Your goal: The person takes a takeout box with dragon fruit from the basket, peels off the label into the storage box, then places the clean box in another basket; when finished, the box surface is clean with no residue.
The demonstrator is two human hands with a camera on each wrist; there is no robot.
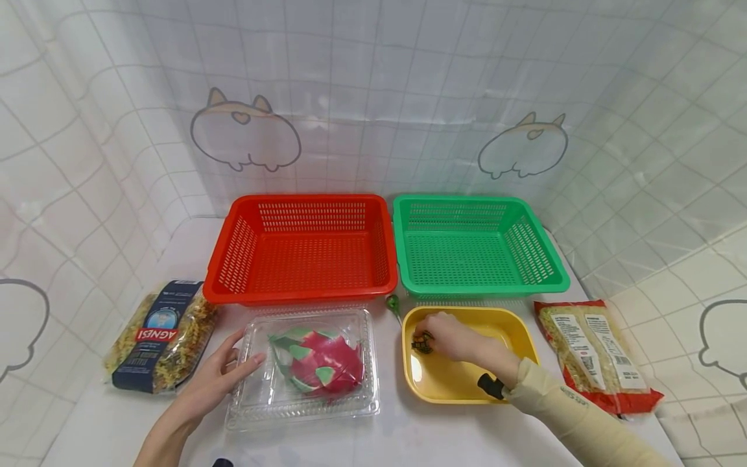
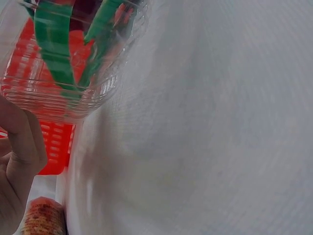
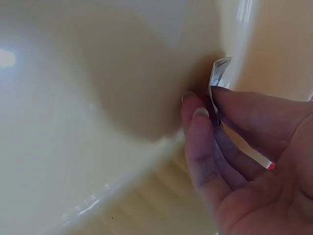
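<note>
Inside the yellow tray (image 1: pixel 467 387), at its left end, my right hand (image 1: pixel 452 337) pinches a small dark item with gold markings (image 1: pixel 423 342). The right wrist view has thumb and fingertips of the hand (image 3: pixel 259 142) closed on a thin, pale-edged piece (image 3: pixel 218 73). My left hand (image 1: pixel 218 376) rests at the left edge of a clear plastic box (image 1: pixel 257 408), thumb over its lid, with a pink and green dragon fruit (image 1: pixel 327 364) inside. In the left wrist view, the hand's bent fingers (image 2: pixel 22 147) are beside the box (image 2: pixel 58 105).
A red basket (image 1: pixel 315 295) and a green basket (image 1: pixel 484 289) stand at the back. Pasta bags lie at far left (image 1: pixel 160 334) and far right (image 1: pixel 595 353). A small green-topped item (image 1: pixel 393 303) lies between the clear box and the tray.
</note>
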